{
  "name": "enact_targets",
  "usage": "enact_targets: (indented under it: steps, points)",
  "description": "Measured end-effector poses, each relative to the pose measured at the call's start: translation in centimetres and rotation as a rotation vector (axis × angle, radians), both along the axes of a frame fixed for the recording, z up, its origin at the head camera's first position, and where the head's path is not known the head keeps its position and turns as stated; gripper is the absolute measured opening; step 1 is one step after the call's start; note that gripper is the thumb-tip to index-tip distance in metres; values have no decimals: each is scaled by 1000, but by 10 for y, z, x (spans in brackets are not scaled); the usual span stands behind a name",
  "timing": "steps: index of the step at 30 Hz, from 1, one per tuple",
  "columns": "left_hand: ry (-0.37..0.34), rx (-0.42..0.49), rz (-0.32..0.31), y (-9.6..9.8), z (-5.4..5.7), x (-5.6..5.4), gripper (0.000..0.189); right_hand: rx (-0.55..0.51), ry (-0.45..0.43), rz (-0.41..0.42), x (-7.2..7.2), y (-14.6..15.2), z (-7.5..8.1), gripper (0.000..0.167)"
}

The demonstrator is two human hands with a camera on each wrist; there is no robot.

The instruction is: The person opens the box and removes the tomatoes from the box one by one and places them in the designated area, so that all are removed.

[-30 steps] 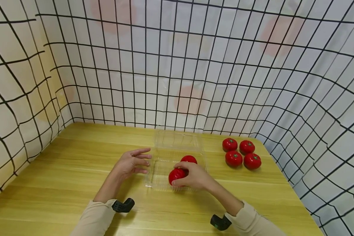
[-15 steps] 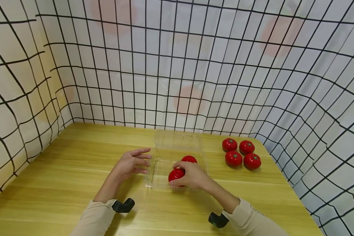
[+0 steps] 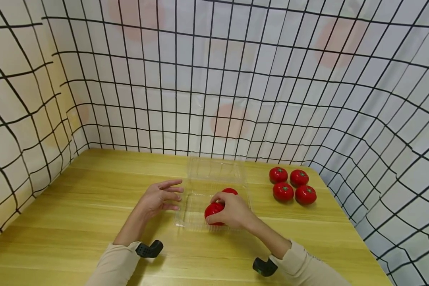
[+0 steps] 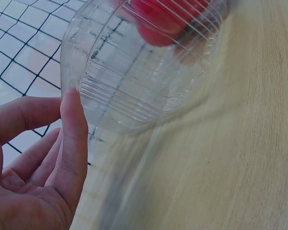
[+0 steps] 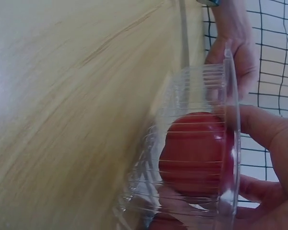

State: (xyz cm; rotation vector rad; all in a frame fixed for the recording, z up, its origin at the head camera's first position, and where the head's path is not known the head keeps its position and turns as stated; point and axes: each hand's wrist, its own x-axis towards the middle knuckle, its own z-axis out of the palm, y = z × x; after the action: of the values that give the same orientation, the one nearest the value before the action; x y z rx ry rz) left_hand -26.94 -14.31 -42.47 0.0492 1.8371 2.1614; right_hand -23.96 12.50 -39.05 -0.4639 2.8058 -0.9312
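A clear plastic clamshell box (image 3: 193, 214) stands at mid-table, its lid (image 3: 216, 169) tipped back. My right hand (image 3: 234, 210) reaches into the box's right half, fingers and thumb around a red tomato (image 3: 211, 210) near the front wall. Through the ribbed wall in the right wrist view, this tomato (image 5: 194, 155) shows low in the box. A second tomato (image 3: 230, 191) sits behind it, partly hidden by the hand. My left hand (image 3: 161, 198) is at the box's left side, fingers spread and loosely bent; in the left wrist view the fingertips (image 4: 72, 96) are right at the rim.
Several red tomatoes (image 3: 283, 192) with green star-shaped tops stand grouped at the right rear of the wooden table (image 3: 75, 206). White cloth walls with a black grid (image 3: 157, 99) enclose the table at the back and both sides.
My right hand shifts very slightly in the box with the front tomato, and its wrist moves a little left. The left hand, box and grouped tomatoes stay as they were.
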Motion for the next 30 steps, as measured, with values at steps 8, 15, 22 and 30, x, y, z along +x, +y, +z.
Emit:
enact_targets:
  steps: [8, 15, 22, 30]
  points:
    - [8, 11, -7, 0, 2, 0, 60, -19, -39, -25, 1, -1, 8, 51]
    - [2, 13, -2, 1, 0, 0, 60, -37, -9, -4, 4, 0, 9, 61]
    - [1, 0, 6, 1, 0, 0, 60, -90, -36, -49, 3, 1, 11, 62]
    - [11, -12, 7, 1, -2, 0, 61, -88, -55, -51, -1, 4, 12, 65]
